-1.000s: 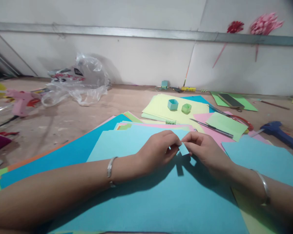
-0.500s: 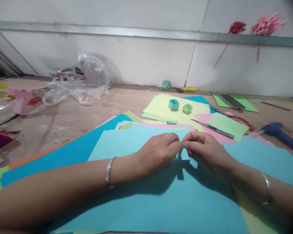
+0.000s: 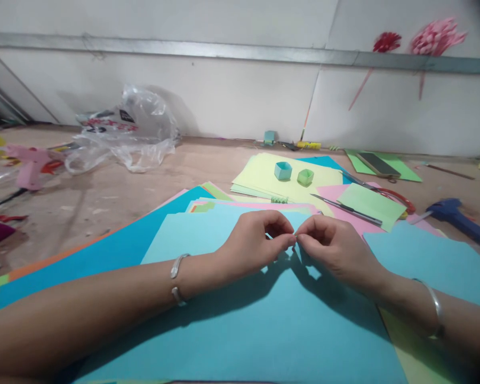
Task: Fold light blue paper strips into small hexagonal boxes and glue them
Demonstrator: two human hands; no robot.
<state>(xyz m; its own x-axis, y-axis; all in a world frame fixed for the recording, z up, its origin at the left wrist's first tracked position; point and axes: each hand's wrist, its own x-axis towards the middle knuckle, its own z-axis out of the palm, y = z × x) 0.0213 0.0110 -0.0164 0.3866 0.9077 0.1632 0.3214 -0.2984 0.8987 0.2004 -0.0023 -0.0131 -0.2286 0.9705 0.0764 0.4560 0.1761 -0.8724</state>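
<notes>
My left hand and my right hand meet fingertip to fingertip above a large light blue paper sheet. Thumb and forefinger of each are pinched together on a small light blue paper strip, which the fingers now almost wholly hide. Their shadows fall on the sheet below. Beyond the hands, a small blue paper cup and a small green paper cup stand on pale yellow sheets. A folded green paper piece lies just behind my fingers.
To the right are a craft knife, red-handled scissors, a blue glue gun and a phone. At left lie a pink glue gun and a clear plastic bag. Paper flowers hang behind a metal rail.
My left hand has turned so that its thumb and curled fingers show more. The blue strip that hung below the fingertips has gone mostly out of sight behind them. The view has shifted slightly.
</notes>
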